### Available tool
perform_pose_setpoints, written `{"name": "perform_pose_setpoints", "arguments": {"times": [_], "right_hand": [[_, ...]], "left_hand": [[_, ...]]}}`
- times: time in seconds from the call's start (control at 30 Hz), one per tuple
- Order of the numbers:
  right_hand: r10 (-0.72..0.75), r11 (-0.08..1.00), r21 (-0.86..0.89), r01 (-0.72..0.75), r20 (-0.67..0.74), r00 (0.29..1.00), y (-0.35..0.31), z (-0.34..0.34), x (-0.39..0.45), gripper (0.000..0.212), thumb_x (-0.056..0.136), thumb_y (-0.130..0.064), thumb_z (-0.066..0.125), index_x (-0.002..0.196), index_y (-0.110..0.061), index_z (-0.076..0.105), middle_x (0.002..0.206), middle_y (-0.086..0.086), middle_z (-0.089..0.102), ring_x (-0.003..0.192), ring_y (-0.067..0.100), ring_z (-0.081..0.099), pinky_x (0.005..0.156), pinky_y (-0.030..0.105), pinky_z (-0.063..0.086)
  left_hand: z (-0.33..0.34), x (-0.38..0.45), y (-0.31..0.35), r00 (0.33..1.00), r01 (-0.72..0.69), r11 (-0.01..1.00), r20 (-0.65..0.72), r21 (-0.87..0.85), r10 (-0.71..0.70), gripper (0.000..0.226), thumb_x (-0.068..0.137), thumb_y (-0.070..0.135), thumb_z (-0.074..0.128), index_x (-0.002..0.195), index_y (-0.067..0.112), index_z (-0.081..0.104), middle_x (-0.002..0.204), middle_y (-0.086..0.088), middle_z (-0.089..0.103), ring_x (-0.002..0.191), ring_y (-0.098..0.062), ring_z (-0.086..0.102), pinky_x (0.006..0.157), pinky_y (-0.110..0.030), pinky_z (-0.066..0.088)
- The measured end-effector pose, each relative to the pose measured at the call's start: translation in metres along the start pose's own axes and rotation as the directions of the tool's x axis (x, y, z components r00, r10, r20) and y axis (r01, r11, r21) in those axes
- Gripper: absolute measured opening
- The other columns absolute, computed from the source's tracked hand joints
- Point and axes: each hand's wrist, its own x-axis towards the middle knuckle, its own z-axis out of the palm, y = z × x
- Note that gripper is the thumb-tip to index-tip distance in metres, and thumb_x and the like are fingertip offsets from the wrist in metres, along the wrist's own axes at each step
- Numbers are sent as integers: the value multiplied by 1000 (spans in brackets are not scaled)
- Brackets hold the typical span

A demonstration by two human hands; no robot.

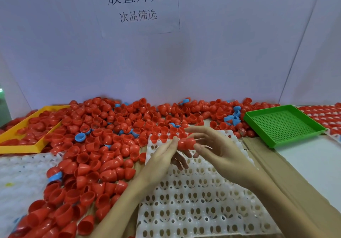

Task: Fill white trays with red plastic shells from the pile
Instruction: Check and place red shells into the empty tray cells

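In the lower centre of the frame lies the white tray (193, 200), a moulded sheet with many round pockets, nearly all of them without a shell. Only the far row, at its upper edge, has a few red shells seated with the open side up.

Above this tray, in the middle of the frame, both hands meet on a short stack of red shells (186, 144) nested one inside another. The left hand (162, 156) touches the left end of the stack with the tips of its nearly straight fingers. The right hand (219, 149) pinches the right end between thumb and one finger, and its other fingers are spread and relaxed.

The shells look thin, light and smooth, stiff enough to keep their dome shape, but I think a hard squeeze at the rim could bend them. Nested ones probably stick a little, so it seems best to hold the rim of the outer shell and pull along the axis.

To the left and behind, the pile (103, 136) of loose red shells covers the table, with some blue shells (80, 137) mixed in. Farther away, a yellow tray (27, 125) is at the left and a green perforated tray (282, 125) at the right.
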Motion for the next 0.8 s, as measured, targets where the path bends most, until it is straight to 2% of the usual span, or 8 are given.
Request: {"name": "perform_pose_setpoints", "arguments": {"times": [0.07,0.2,0.33,0.4,0.5,0.6,0.7,0.8], "right_hand": [[6,1000,-13,-6,21,1000,0,3,-1,35,103,-24,63,137,-33,62,124,-2,68,116,22,67,96,36,58],[5,998,-69,-7,-16,1000,-4,10,-1,38,102,-24,65,138,-34,60,115,-5,70,106,21,69,89,36,60],[-8,961,-275,-10,-64,998,-1,15,0,50,95,-11,73,139,-31,58,103,-11,72,97,14,71,83,29,58],[2,955,-294,-28,-89,996,0,17,-1,53,93,-9,76,138,-30,59,97,-13,72,94,11,70,81,25,56],[-5,953,-300,-35,-131,991,2,17,-1,57,93,-7,75,141,-31,58,96,-14,70,95,10,69,82,27,57],[-27,956,-292,-24,-170,985,2,19,-2,52,96,-5,69,139,-32,58,97,-13,68,96,12,68,82,25,57],[-40,955,-297,-21,-197,980,-4,16,1,44,98,-5,66,134,-29,60,93,-14,68,95,10,68,79,20,54],[-61,905,-421,-55,-258,964,-7,-7,14,35,97,-7,69,125,-28,63,91,-15,69,91,3,67,77,17,55]], "left_hand": [[-2,1,1,1000,15,999,4,-41,-15,61,99,74,37,109,32,79,104,-7,78,87,-23,73,80,-28,56],[-6,0,1,999,-16,999,31,-52,18,66,108,64,31,108,17,79,101,-11,78,87,-22,72,79,-27,57],[-2,-3,2,1000,-10,998,17,59,9,66,109,59,31,100,15,80,96,-8,79,89,-23,74,84,-28,57],[0,-2,1,1000,-15,994,-11,109,16,65,108,55,31,98,12,79,94,-8,80,89,-24,75,85,-30,59],[2,0,1,999,-22,988,-40,153,29,62,110,48,32,98,9,78,91,-8,79,88,-24,75,84,-31,60],[4,1,0,997,-22,981,-63,190,35,58,112,45,34,96,10,78,89,-6,79,86,-23,75,83,-31,60],[2,0,-2,998,-38,959,-43,281,52,45,113,34,43,94,13,78,90,0,79,85,-15,74,82,-26,59],[1,-3,-1,998,-51,935,-11,351,59,37,111,28,49,93,16,78,90,7,77,86,-8,72,82,-20,56]]}}
